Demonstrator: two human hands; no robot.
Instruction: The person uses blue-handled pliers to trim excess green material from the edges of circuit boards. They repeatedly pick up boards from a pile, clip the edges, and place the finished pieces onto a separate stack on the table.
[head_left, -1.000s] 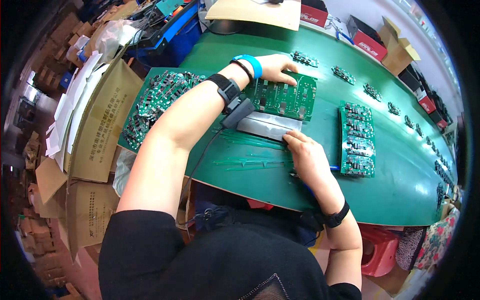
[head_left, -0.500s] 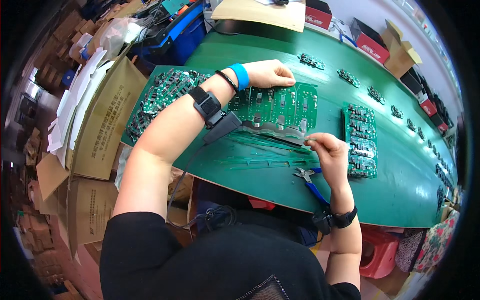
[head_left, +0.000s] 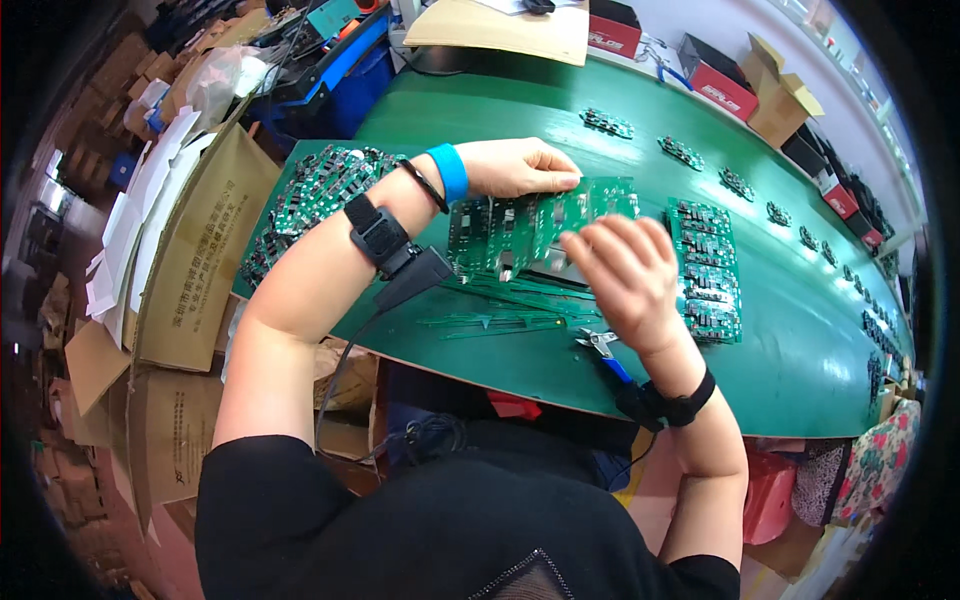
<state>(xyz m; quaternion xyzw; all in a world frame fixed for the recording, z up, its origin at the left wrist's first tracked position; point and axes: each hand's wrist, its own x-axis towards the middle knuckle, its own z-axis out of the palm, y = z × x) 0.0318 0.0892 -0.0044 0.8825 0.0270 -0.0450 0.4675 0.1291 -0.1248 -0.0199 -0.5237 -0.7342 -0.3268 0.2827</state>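
Note:
My left hand (head_left: 535, 168) pinches the upper edge of a green circuit board panel (head_left: 560, 218), thumb and fingers closed on it. The panel is tilted up off the table and carries small dark parts. In front of its lower right corner is my right hand (head_left: 632, 275), back toward me and smeared by motion. Its fingertips overlap the panel, and I cannot make out whether they grip it. Thin green board strips (head_left: 500, 322) lie on the near side of the panel. Beside them, below my right hand, rest blue-handled cutters (head_left: 606, 350).
A stack of populated boards (head_left: 708, 275) stands to the right. Small board pieces (head_left: 682, 152) form a curved row along the far side. Many loose boards (head_left: 325, 195) pile up at the left. A large open carton (head_left: 205, 265) borders the table's left end.
My right hand has risen from the panel's lower edge to its front right. The panel has tilted, and the dark strip edge seen along its bottom is now mostly hidden.

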